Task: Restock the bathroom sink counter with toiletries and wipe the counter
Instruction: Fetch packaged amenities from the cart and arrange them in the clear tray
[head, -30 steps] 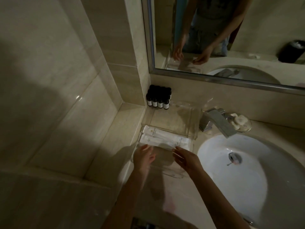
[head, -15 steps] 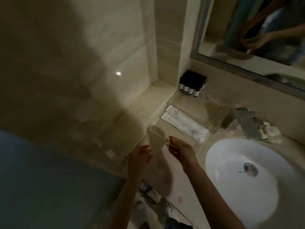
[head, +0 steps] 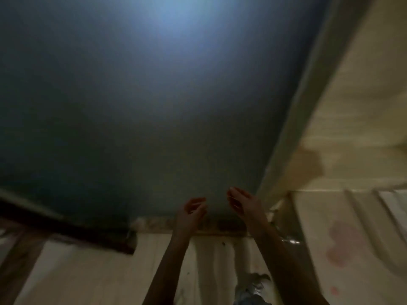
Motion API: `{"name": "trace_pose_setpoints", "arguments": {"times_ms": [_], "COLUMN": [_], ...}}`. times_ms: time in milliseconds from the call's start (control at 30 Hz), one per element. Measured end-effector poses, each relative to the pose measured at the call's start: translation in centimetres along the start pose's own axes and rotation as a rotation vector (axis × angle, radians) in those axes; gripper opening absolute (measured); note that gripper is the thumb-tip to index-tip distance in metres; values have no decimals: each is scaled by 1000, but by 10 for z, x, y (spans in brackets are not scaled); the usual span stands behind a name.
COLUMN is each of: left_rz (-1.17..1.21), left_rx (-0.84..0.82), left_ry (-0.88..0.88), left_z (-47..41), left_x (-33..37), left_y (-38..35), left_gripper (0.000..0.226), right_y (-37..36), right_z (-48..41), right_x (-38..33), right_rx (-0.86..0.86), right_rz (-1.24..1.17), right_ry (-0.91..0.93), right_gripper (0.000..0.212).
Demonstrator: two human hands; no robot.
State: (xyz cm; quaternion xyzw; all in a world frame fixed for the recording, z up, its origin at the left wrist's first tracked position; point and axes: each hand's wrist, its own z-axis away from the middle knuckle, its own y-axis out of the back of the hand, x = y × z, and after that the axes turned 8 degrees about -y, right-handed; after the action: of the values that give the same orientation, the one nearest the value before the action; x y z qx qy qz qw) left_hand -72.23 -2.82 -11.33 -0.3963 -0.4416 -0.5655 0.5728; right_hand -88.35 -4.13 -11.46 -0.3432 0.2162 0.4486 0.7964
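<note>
The view is blurred and turned away from the sink, and neither the counter nor any toiletries are visible. My left hand [head: 190, 213] and my right hand [head: 244, 203] are raised side by side at lower centre, palms facing each other a short gap apart. The left hand's fingers are loosely curled and the right hand's are straighter. A faint pale patch lies between and above the hands. Whether they hold something clear is not visible through the blur.
A large blue-grey panel [head: 154, 106] with a bright glare at the top fills most of the view. Beige tile [head: 352, 106] runs along the right. A dark strip [head: 66, 227] crosses the lower left above a pale surface [head: 88, 271].
The view has swung left and away from the sink, tray and bottles, which have left the frame. Both hands kept their facing pose. The clear piece seen between them earlier is no longer distinct.
</note>
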Motion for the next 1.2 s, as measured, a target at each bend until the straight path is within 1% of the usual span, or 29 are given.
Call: {"name": "trace_pose_setpoints", "arguments": {"times_ms": [167, 333, 500, 633, 733, 800, 900, 1000, 1100, 1200], "left_rz": [45, 60, 117, 58, -54, -160, -280, -407, -499, -540], "left_rx": [377, 700, 1053, 1236, 1323, 1351, 1358, 1364, 1353, 1320], "left_ry": [-55, -74, -51, -5, 39, 67, 118, 203, 232, 234], "left_z": [71, 162, 258, 315, 336, 343, 344, 340, 327, 311], "left_x": [-21, -40, -65, -80, -89, -94, -98, -100, -97, -87], "left_y": [151, 265, 347, 389, 410, 423, 447, 481, 519, 566], "left_gripper": [17, 10, 12, 14, 14, 14, 17, 22, 26, 28], "right_y": [-129, -232, -309, -351, -378, -394, -420, -453, -492, -545], "right_z": [30, 75, 121, 167, 187, 192, 191, 183, 170, 160], "right_x": [82, 176, 257, 300, 324, 339, 363, 388, 408, 420], "right_rx": [-276, -518, -741, -913, -1003, -1045, -1134, -1240, -1334, -1416], "right_rz": [281, 516, 740, 844, 937, 981, 1050, 1123, 1200, 1294], "right_ry": [-97, -142, -233, -190, -119, -66, 81, 212, 299, 364], "right_gripper": [16, 10, 17, 18, 19, 18, 15, 18, 21, 22]}}
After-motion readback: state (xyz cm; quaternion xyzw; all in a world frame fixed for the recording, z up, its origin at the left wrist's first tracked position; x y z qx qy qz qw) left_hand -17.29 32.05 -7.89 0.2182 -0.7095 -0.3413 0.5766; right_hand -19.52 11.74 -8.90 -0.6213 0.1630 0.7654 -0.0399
